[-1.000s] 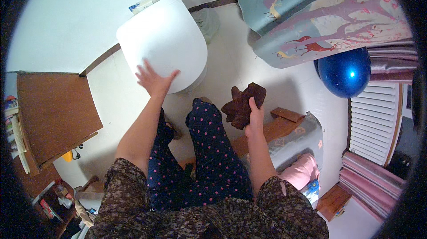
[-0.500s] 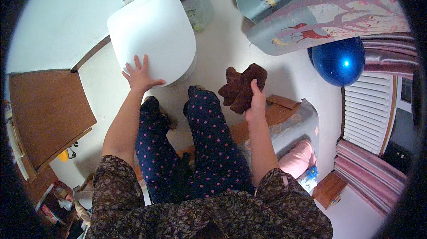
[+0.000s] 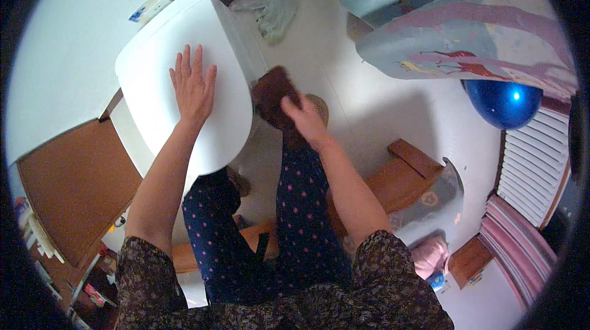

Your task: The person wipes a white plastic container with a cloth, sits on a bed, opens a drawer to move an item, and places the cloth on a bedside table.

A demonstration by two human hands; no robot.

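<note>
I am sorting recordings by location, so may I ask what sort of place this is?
Probably a room in a home: pink striped curtains, a white ribbed radiator and a shiny blue ball are in view.

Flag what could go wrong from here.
The left hand lies flat on the smooth white round-ended top, so it could slip if leaned on. The right hand grips a bunched dark brown cloth close beside the top, which might catch on its edge. Swung outward, the cloth may brush the crumpled translucent plastic bag.
</note>
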